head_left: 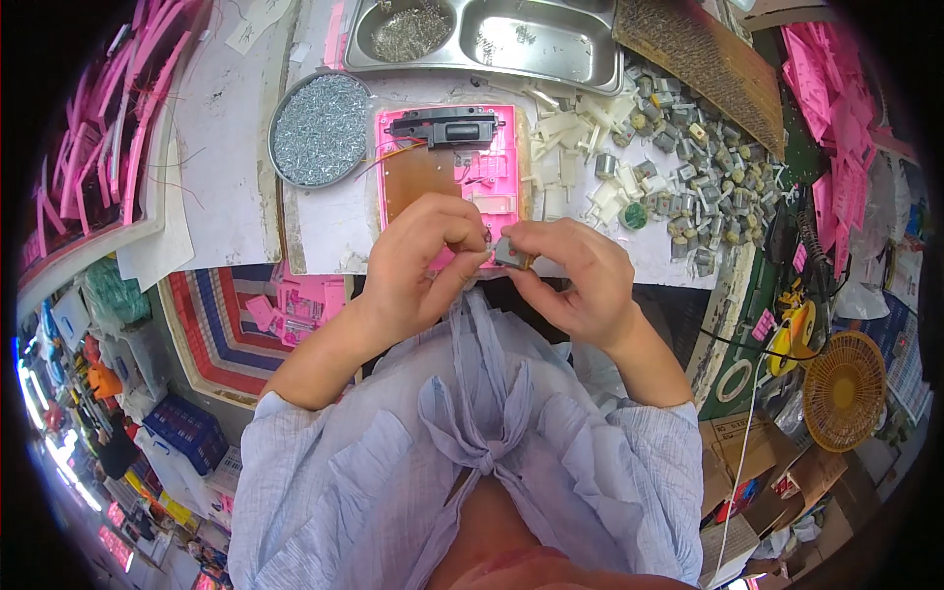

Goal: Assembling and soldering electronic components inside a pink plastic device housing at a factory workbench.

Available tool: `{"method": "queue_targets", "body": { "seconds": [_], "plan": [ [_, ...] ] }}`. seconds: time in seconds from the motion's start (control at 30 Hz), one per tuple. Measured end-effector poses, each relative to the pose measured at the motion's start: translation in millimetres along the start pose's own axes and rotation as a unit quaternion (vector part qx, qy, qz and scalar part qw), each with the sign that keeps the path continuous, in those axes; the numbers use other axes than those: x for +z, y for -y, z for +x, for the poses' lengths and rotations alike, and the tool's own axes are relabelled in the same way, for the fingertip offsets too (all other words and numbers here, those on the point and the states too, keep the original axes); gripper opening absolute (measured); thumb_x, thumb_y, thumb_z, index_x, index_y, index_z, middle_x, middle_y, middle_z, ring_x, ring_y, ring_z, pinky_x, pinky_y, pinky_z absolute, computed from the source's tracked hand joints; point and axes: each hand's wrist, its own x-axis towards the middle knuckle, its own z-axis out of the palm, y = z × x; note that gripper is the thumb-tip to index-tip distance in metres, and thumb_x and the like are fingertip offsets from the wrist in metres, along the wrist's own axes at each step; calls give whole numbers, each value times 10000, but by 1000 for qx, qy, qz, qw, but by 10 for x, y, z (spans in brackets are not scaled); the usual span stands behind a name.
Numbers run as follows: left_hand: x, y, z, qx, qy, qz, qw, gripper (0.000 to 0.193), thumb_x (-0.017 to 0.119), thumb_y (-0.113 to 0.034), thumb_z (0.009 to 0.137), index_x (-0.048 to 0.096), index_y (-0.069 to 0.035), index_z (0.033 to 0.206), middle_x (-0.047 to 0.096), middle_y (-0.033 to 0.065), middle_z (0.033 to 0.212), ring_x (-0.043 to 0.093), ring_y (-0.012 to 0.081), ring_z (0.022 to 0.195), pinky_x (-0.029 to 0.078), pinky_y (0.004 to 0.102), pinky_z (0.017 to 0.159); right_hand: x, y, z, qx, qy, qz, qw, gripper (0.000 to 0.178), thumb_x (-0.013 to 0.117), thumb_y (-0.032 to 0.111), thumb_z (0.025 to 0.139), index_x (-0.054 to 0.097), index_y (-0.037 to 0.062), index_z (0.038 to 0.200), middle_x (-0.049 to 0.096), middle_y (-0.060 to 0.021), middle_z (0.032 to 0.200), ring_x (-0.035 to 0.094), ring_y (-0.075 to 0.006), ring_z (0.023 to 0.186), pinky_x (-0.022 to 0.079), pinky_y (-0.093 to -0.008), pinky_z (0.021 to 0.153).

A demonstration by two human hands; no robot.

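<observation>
1. Hands meet in front of the wearer's chest, over the near edge of the pink housing (503,167); from my remote seat I judge they work there to keep the small part close to the eyes.
2. I see the right hand (580,270) pinching a small grey block (511,254) between thumb and forefinger, gripped from the right, which seems to leave its left side free for the other hand.
3. I see the left hand (423,261) with thumb and forefinger drawn together just beside the block; I cannot tell whether something thin is between them.
4. On the far part of the housing sits a black module (447,128), and a brown panel (418,180) covers its left side.
5. To the left, I find a round dish (272,147) full of screws (320,128), probably for easy picking.
6. To the right lie white plastic pieces (556,138) and, beyond them, heaped grey parts (688,162), apparently loose for quick reach.
7. At the far side, a steel tray (460,39) keeps small metal bits apart.
</observation>
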Motion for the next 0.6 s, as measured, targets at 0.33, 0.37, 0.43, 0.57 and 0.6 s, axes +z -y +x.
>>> {"method": "queue_targets", "body": {
  "seconds": [0.33, 0.37, 0.43, 0.57, 0.6],
  "plan": [
    [-24, 121, 156, -137, -105, 23, 985, 207, 757, 3, 797, 666, -40, 978, 581, 80, 1036, 609, 187, 870, 503, 326, 738, -41, -148, 32, -14, -10, -54, 998, 398, 797, -21, 705, 718, 62, 1086, 719, -107, 1035, 672, -281, 828, 543, -369, 706],
    [-23, 175, 205, -87, -89, 127, 984, 216, 771, -48, 791, 673, -54, 984, 575, 73, 1024, 598, 206, 890, 479, 352, 763, -90, -146, 63, -10, -6, -68, 998, 386, 800, -19, 699, 726, 64, 1069, 719, -102, 1033, 666, -281, 840, 538, -371, 720],
    [-36, 318, 349, 16, -51, 330, 943, 252, 799, -149, 779, 688, -81, 994, 563, 59, 1000, 576, 245, 931, 431, 404, 813, -167, -183, 91, 3, -11, -84, 996, 373, 803, -17, 692, 738, 64, 1050, 718, -96, 1023, 657, -280, 859, 528, -372, 742],
    [66, 281, 427, 22, -54, 382, 922, 242, 816, -239, 746, 721, -109, 926, 540, 45, 926, 538, 249, 916, 341, 422, 865, -270, -282, 97, 59, -28, -82, 994, 361, 797, -20, 708, 743, 43, 1060, 727, -111, 1004, 660, -276, 882, 525, -365, 781],
    [74, 317, 434, 43, -50, 377, 924, 219, 811, -234, 750, 719, -113, 908, 541, 36, 919, 537, 243, 913, 334, 424, 868, -280, -296, 104, 76, -29, -77, 994, 359, 793, -23, 718, 741, 31, 1069, 733, -119, 1018, 666, -271, 895, 525, -363, 804]
  ]
}}
